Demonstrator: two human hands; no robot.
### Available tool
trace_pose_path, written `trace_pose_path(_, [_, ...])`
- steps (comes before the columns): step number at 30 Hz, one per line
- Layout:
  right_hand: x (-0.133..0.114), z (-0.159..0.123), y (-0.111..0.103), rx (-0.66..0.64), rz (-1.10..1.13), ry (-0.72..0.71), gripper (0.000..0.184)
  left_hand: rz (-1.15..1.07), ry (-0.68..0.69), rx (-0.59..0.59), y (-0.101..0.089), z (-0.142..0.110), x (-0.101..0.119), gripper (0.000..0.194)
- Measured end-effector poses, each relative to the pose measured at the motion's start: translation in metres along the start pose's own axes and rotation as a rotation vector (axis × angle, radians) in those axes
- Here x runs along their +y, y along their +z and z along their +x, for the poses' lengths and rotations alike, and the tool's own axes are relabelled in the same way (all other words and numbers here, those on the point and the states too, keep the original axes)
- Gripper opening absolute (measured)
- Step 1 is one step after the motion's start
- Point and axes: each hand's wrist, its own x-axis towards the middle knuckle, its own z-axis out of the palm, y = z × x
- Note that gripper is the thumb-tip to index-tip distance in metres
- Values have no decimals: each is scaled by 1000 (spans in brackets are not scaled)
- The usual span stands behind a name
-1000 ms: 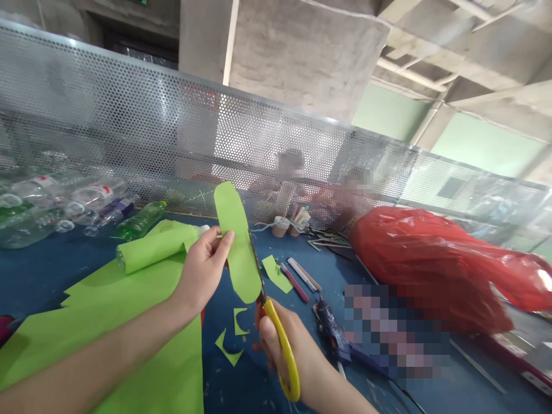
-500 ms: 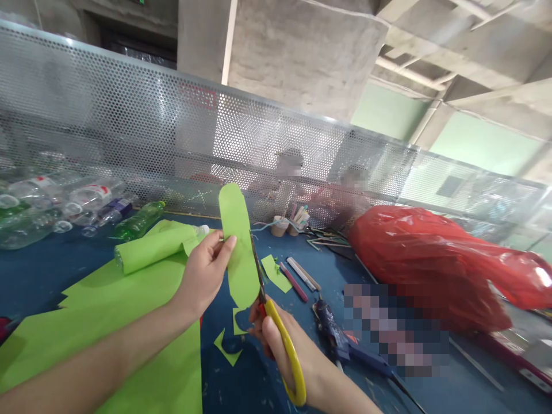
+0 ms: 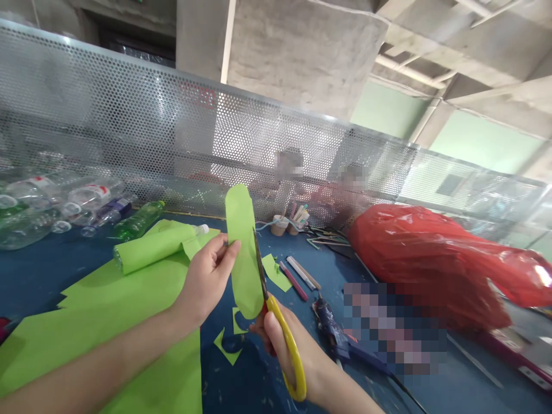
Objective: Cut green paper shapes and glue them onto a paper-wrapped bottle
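Observation:
My left hand point(image 3: 206, 282) pinches the left edge of a long green paper strip point(image 3: 242, 259) with rounded ends, held upright above the table. In my right hand point(image 3: 308, 351) is a pair of scissors point(image 3: 292, 351) with yellow handles. Their blades lie along the strip's right edge, pointing up and away from me. Beneath the strip are thin curved green offcuts point(image 3: 228, 348) on the blue table. A larger green sheet point(image 3: 142, 345) spreads under my left forearm, and a bottle wrapped in green paper point(image 3: 153, 248) rests on it.
Plastic bottles point(image 3: 90, 198) lie at the left against a perforated metal screen point(image 3: 172, 132). Right of my hands are a pink marker point(image 3: 294, 282), a blue glue gun point(image 3: 334, 333) and a red plastic bag point(image 3: 422, 259). Small cups point(image 3: 279, 225) with pens stand at the back.
The green strip in my left hand has shifted slightly right and turned a little. Its lower end looks rounder. The scissors have moved only slightly.

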Motion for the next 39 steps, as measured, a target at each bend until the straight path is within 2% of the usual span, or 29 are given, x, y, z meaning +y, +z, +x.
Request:
trace_pose_path(6, [0, 1, -1, 28, -18, 1, 42, -26, -30, -30, 3, -1, 2, 24])
trace_pose_path(15, [7, 2, 3, 71, 30, -11, 46, -64, -45, -34, 2, -3, 4, 31])
trace_pose_path(25, [11, 1, 7, 124, 47, 32, 52, -106, -79, -48, 2, -2, 7, 30])
trace_pose_path(39, [1, 4, 8, 124, 143, 137, 56, -175, -107, -37, 2, -2, 10, 26])
